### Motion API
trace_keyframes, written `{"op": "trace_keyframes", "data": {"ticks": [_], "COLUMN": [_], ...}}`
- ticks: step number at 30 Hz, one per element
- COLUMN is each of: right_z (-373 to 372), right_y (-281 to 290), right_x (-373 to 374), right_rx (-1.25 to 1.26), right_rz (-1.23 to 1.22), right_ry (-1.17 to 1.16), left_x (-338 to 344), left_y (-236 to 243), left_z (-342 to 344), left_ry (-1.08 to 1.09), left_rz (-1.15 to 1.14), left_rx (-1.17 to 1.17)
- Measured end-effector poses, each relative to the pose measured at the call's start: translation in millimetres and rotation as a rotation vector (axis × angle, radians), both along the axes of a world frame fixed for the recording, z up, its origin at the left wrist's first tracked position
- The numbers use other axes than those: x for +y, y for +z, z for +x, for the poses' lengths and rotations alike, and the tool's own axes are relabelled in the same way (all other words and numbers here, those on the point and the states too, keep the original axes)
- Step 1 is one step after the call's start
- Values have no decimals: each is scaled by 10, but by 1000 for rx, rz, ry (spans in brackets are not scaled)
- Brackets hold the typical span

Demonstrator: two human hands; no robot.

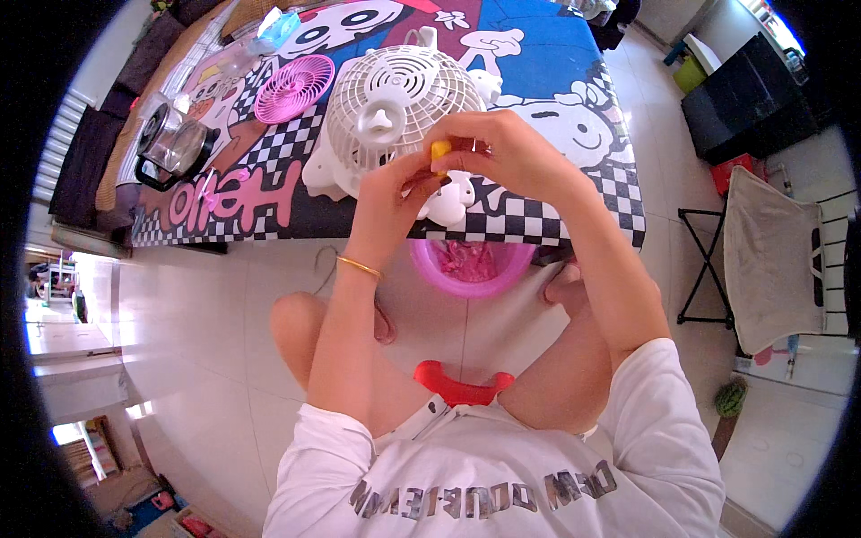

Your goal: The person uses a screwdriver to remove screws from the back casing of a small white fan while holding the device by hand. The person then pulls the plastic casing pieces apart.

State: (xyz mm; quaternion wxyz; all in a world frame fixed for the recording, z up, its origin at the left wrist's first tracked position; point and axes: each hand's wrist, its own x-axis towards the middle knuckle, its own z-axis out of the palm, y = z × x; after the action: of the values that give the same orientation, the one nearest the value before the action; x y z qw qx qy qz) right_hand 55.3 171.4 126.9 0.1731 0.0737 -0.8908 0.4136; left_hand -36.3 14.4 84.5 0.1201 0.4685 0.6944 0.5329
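My right hand (489, 152) pinches a small yellow piece (439, 152), possibly a tool's handle, over the front of a white fan (402, 76) with a slotted cage guard and round central hub (378, 121). My left hand (404, 188) has its fingers drawn together just below and left of the yellow piece, near a small dark bit; what it grips is unclear. Beneath both hands, white rounded fan parts (448, 202) rest on the cartoon-print tablecloth (556, 134) at the table's front edge. A pink round grille (291, 88) lies left of the fan.
A clear jug (170, 143) with dark handle and a blue packet (278, 31) are on the table. Below its edge stands a pink basin (471, 278). A red stool (462, 386) is under me. Right are a folding-frame fabric item (771, 251) and black cabinet (744, 99).
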Motion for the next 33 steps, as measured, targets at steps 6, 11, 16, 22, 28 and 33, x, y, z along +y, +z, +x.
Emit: {"op": "trace_keyframes", "data": {"ticks": [6,11,16,22,28,33], "right_z": [26,5,52,76,74,43], "right_y": [-49,-144,-50,15,52,-32], "right_x": [-330,-420,-309,-112,-236,-374], "right_rx": [16,120,-52,153,5,55], "right_rz": [86,9,36,180,143,103], "right_ry": [-343,-480,-377,-42,-150,-354], "left_x": [95,80,41,-24,2,127], "left_y": [-134,-163,-122,-32,-156,-203], "left_z": [210,218,177,8,23,113], "left_ry": [335,388,273,87,31,285], "left_rz": [241,175,180,69,96,191], "left_rx": [139,193,162,84,92,164]}}
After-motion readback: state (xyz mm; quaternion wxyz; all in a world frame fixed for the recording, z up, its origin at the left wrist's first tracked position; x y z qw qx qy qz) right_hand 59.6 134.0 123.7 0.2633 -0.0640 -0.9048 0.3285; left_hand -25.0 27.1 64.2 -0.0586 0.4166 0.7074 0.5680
